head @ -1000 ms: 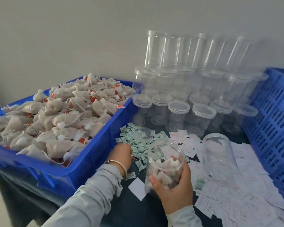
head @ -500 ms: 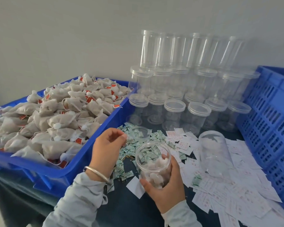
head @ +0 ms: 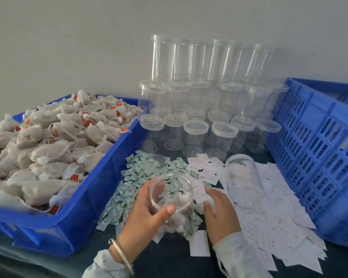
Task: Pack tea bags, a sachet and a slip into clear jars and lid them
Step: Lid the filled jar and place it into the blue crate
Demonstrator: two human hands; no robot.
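My left hand grips an open clear jar that holds several white tea bags, thumb in front and fingers behind its wall. The jar tilts towards me above the pile of small green sachets. Just to its right, my right hand lies palm down on the scattered white slips, with its fingertips on a slip beside the jar. More tea bags fill the blue bin at the left.
An empty clear jar lies on its side on the slips. A loose clear lid sits on the sachets. Lidded empty jars stand stacked at the back. A blue slotted crate closes the right side.
The jar has passed from my right hand to my left hand. My left hand left the sachet pile, and my right hand moved right onto the slips.
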